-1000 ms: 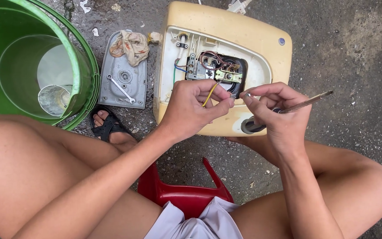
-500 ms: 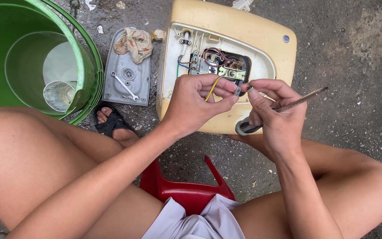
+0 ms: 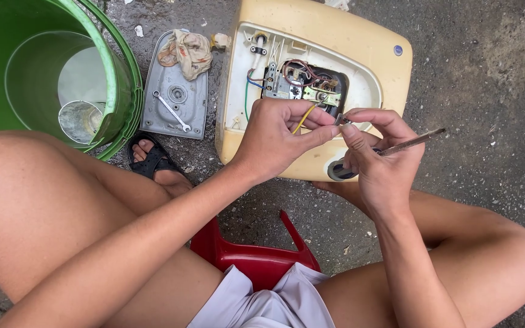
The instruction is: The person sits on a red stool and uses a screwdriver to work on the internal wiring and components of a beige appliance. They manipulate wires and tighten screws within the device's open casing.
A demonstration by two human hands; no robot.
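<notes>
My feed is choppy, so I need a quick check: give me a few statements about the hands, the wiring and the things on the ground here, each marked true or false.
1. The left hand pinches a yellow wire that leads into the open cream housing. True.
2. The right hand holds a hammer. False: it holds a thin metal tool, while its fingers meet the left hand's at a small metal piece.
3. A spanner lies on the grey cover plate. True.
4. The green bucket stands to the right of the housing. False: it stands to its left.
5. A crumpled rag lies on the plate's far end. True.
</notes>
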